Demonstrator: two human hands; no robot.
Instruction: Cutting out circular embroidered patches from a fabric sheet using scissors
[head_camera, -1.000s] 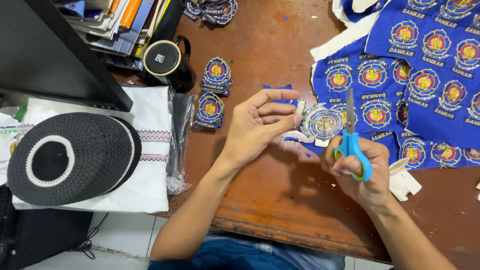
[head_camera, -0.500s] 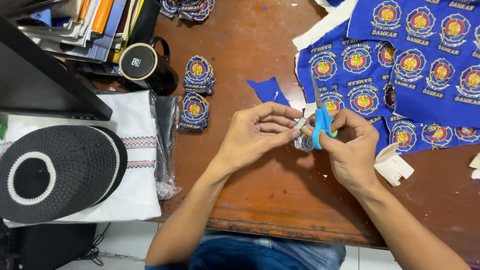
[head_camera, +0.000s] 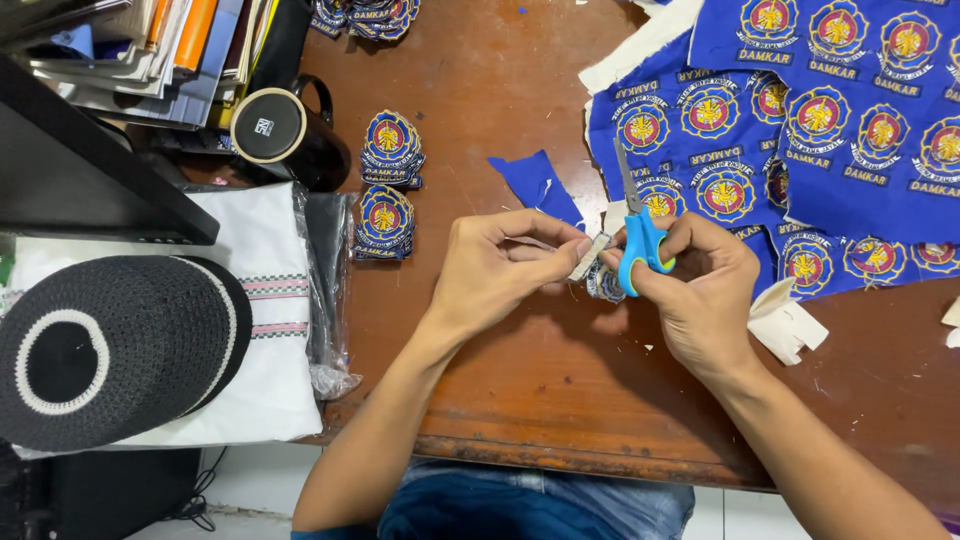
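A small embroidered patch (head_camera: 603, 281) sits between both hands, above the near middle of the wooden table (head_camera: 520, 400). The left hand (head_camera: 495, 270) pinches its pale edge strip; the right hand (head_camera: 700, 290) grips blue-handled scissors (head_camera: 638, 235), blades pointing far. Just beyond lie a blue scrap (head_camera: 535, 185) and a blue patch sheet (head_camera: 830, 120); patch stacks (head_camera: 388, 185) sit left. The patch is mostly hidden by fingers.

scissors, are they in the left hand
No, the blue-handled scissors are in the right hand, while the left hand pinches a small patch beside them.
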